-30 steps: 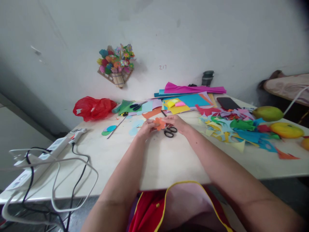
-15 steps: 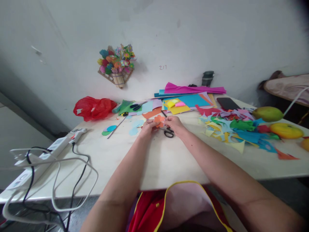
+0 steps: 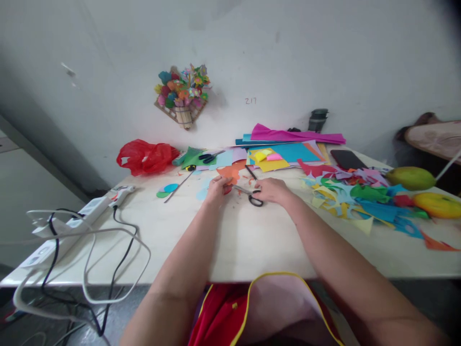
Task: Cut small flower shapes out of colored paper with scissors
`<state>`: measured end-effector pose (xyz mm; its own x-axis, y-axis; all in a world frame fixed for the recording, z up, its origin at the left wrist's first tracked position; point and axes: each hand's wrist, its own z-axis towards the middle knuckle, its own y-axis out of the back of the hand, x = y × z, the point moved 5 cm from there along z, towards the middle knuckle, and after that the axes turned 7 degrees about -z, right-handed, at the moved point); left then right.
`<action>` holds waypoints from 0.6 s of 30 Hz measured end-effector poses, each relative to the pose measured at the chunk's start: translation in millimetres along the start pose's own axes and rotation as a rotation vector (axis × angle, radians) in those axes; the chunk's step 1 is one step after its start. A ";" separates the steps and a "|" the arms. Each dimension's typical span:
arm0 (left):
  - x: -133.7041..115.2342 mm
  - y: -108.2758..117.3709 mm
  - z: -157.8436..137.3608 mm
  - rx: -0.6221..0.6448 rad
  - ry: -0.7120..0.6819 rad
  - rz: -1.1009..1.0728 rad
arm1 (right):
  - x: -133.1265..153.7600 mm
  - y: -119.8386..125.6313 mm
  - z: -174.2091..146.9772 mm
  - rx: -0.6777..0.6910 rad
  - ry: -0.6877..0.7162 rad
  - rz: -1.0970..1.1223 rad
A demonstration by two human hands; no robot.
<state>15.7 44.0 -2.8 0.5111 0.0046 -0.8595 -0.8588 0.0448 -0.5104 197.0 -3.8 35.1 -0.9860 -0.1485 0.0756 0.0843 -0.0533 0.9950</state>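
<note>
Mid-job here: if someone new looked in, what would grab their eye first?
Probably the bright bunch of paper flowers hanging on the pale wall, left of centre. Next, the red plastic bag at the back left of the table and the colourful heap of paper scraps on its right. Between them, the right hand is at the black-handled scissors.

Two scissors [image 3: 248,192] [image 3: 208,157] here: one at the right fingers [image 3: 260,186], one past the left fingers [image 3: 220,183]; right of both, one phone [image 3: 347,159], two fruits [image 3: 411,178] [image 3: 436,205]; left, one bag [image 3: 146,157].
</note>
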 end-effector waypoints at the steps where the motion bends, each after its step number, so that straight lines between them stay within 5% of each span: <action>1: -0.2 1.2 0.9 -0.005 -0.012 -0.015 | 2.3 0.3 -2.2 0.032 0.023 -0.035; 8: 3.5 8.5 9.1 -0.049 -0.045 -0.084 | 19.2 0.6 -9.8 0.126 0.105 -0.113; 18: 0.7 9.9 7.7 -0.076 -0.064 -0.189 | 0.7 0.1 2.7 0.003 -0.038 0.012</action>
<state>7.8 52.1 -8.2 0.6626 0.0666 -0.7460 -0.7463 -0.0249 -0.6652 195.9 -1.2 35.4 -0.9896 -0.1117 0.0902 0.0961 -0.0489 0.9942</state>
